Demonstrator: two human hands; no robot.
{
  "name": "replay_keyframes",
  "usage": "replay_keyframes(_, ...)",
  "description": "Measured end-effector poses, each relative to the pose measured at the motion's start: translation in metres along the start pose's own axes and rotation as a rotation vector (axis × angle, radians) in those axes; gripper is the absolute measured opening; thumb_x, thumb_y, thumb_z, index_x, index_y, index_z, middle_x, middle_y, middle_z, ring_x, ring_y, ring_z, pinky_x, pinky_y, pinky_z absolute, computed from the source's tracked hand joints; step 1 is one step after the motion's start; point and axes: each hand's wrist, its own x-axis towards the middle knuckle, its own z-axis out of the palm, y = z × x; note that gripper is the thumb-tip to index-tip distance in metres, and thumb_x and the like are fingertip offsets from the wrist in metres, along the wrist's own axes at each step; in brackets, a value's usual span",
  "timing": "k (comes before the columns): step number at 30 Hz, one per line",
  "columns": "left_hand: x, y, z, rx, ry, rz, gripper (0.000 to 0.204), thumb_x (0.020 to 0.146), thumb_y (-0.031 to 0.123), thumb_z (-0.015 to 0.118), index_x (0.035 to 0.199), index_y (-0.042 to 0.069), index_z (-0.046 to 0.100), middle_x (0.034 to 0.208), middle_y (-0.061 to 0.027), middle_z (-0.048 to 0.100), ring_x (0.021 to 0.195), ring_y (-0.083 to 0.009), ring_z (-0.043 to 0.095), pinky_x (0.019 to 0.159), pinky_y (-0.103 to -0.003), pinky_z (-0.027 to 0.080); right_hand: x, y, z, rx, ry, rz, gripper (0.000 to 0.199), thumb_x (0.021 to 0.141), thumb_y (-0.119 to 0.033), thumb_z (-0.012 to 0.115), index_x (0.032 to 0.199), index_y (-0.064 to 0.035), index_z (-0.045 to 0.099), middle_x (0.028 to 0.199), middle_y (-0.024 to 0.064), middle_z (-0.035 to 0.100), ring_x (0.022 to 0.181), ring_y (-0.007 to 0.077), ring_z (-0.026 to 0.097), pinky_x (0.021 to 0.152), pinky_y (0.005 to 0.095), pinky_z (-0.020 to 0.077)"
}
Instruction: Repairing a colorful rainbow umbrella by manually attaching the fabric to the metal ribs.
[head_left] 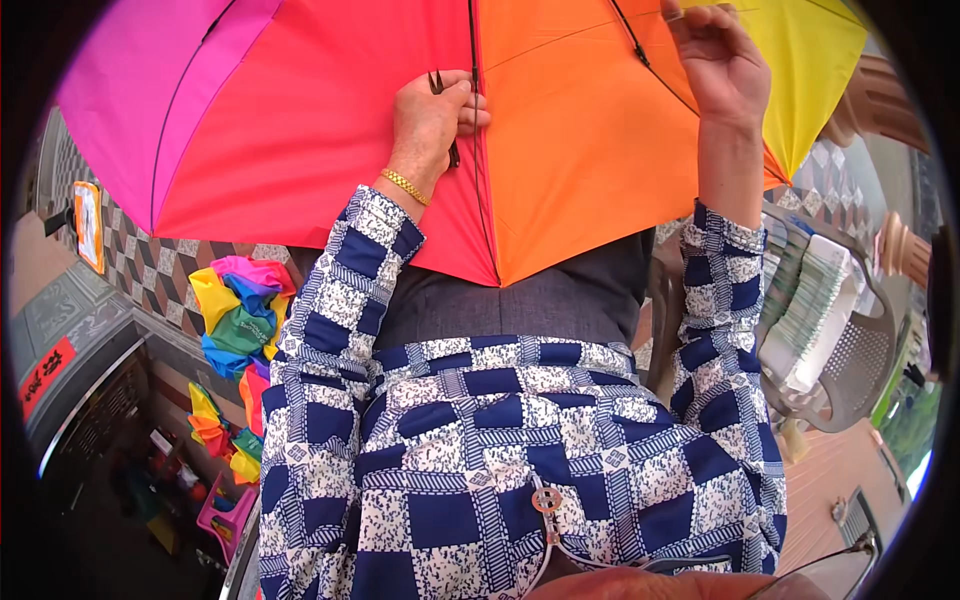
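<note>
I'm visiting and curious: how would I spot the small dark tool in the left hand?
Find the multicoloured umbrella canopy spread across the top. Over its red panel, the left hand, just above a gold bracelet, grips the dark tool, partly hidden. Its short, forked tip sets it apart from the long, thin black rib nearby.

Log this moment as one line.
umbrella: spread, multicoloured | left hand: holds dark snips, at rib | right hand: over umbrella, grip unclear
</note>
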Motion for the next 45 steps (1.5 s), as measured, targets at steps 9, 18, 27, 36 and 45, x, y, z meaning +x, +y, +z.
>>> replay_keyframes(9, -0.004, -0.005, 0.002, -0.027, 0.039, 0.051, 0.014, 0.087, 0.004, 0.053, 0.098, -0.003, 0.056, 0.077, -0.0108, 0.064, 0.06, -0.0162, 0.064, 0.052, -0.024, 0.051, -0.024, 0.025, 0.036, -0.845, 0.22, -0.455, 0.01, 0.087, -0.011, 0.056, 0.088, -0.003, 0.061, 0.084, 0.0032, 0.064, 0.074, 0.0136, 0.061, 0.066, 0.0269, 0.0486)
replay_keyframes(18, -0.006, 0.002, 0.011, -0.099, 0.038, 0.066, 0.013, 0.083, 0.0, 0.055, 0.095, -0.003, 0.055, 0.075, -0.0097, 0.062, 0.056, -0.0162, 0.063, 0.048, -0.025, 0.05, -0.026, 0.111, 0.017, -1.955, -0.225, -0.274, 0.012, 0.079, -0.009, 0.056, 0.087, -0.0035, 0.064, 0.078, 0.0081, 0.066, 0.073, 0.0196, 0.063, 0.066, 0.0301, 0.0489)
replay_keyframes(27, -0.001, 0.004, 0.011, -0.032, 0.034, 0.047, 0.013, 0.084, 0.002, 0.055, 0.095, -0.003, 0.055, 0.074, -0.0086, 0.061, 0.052, -0.0148, 0.061, 0.044, -0.024, 0.048, -0.022, 0.127, 0.011, -2.123, -0.156, -0.302, 0.016, 0.076, -0.013, 0.054, 0.087, -0.0054, 0.065, 0.08, 0.0138, 0.064, 0.077, 0.0318, 0.062, 0.068, 0.0416, 0.0491)
replay_keyframes(36, -0.001, 0.004, 0.01, -0.026, 0.057, 0.04, 0.014, 0.085, 0.002, 0.055, 0.098, -0.001, 0.056, 0.075, -0.0084, 0.062, 0.051, -0.0121, 0.058, 0.044, -0.024, 0.046, -0.014, 0.134, 0.005, -2.17, -0.192, -0.296, 0.018, 0.076, -0.014, 0.053, 0.085, -0.0062, 0.066, 0.08, 0.0143, 0.064, 0.078, 0.0329, 0.062, 0.069, 0.0433, 0.049)
replay_keyframes(45, 0.0, 0.002, 0.008, -0.046, 0.048, 0.043, 0.013, 0.085, 0.001, 0.054, 0.098, -0.001, 0.054, 0.074, -0.0088, 0.062, 0.05, -0.0123, 0.057, 0.044, -0.024, 0.046, -0.015, 0.131, 0.009, -2.156, -0.243, -0.148, 0.018, 0.074, -0.016, 0.053, 0.081, -0.0066, 0.067, 0.081, 0.0148, 0.066, 0.08, 0.033, 0.063, 0.071, 0.0446, 0.0492)
